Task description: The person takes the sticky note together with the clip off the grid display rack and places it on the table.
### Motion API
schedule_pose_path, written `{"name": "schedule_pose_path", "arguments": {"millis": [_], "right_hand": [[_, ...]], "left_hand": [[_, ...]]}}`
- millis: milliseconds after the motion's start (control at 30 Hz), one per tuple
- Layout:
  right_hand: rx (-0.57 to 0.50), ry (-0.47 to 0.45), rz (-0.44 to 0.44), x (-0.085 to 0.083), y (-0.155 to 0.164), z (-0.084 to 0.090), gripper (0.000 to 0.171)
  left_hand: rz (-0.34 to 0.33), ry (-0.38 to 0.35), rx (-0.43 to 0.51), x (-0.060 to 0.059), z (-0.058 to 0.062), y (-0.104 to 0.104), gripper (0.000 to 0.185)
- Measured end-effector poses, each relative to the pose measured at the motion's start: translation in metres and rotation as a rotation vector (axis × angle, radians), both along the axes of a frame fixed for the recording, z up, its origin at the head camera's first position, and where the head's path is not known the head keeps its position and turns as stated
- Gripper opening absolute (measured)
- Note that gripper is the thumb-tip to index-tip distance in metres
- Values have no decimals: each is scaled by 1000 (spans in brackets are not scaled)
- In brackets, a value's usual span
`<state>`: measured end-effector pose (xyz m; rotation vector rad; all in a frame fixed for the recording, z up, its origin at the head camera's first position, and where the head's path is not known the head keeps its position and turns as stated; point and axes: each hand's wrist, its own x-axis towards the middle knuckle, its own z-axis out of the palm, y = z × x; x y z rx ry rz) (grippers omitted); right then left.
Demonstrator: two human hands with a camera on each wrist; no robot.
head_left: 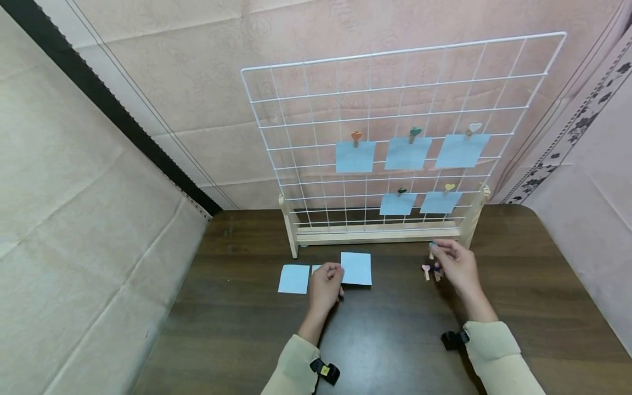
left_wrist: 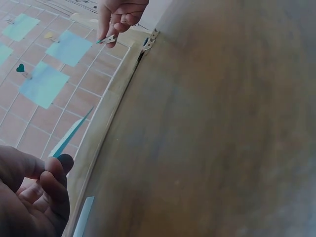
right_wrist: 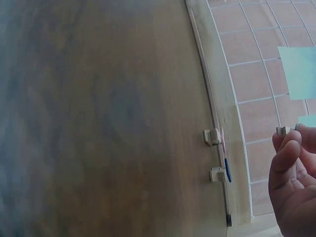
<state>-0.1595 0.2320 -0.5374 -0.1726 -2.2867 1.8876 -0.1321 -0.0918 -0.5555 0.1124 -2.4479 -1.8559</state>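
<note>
My left hand (head_left: 325, 285) pinches a light-blue paper note (head_left: 356, 269) by its edge, raised off the table. In the left wrist view that note (left_wrist: 71, 134) shows almost edge-on between thumb and fingers. A small wooden clothespin (right_wrist: 283, 131) is pinched between the right hand's (head_left: 456, 264) thumb and finger, its tip peeking out. Just below that hand lie a pink-heart clothespin (head_left: 426, 271) and a dark-blue one (head_left: 436, 274). One blue note (head_left: 293, 279) rests left of my left hand, and another (head_left: 314, 267) is mostly hidden behind it.
A white wire grid (head_left: 316, 178) stands in a pale wooden base (head_left: 377, 237) at the back of the brown table (head_left: 237, 318). Several blue notes (head_left: 355, 158) hang on its middle and right, each under a heart clothespin (head_left: 415, 132). Fabric (head_left: 178, 66) covers the wall behind.
</note>
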Motion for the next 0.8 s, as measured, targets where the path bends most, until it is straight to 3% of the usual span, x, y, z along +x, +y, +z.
{"name": "schedule_pose_path", "arguments": {"millis": [167, 467, 800], "right_hand": [[7, -11, 5, 1, 6, 0, 32], [47, -46, -10, 6, 9, -1, 35], [103, -138, -27, 9, 11, 1, 36]], "left_hand": [[3, -5, 14, 3, -2, 2, 18], [-26, -24, 70, 7, -2, 4, 36], [-61, -42, 36, 8, -8, 5, 17]]}}
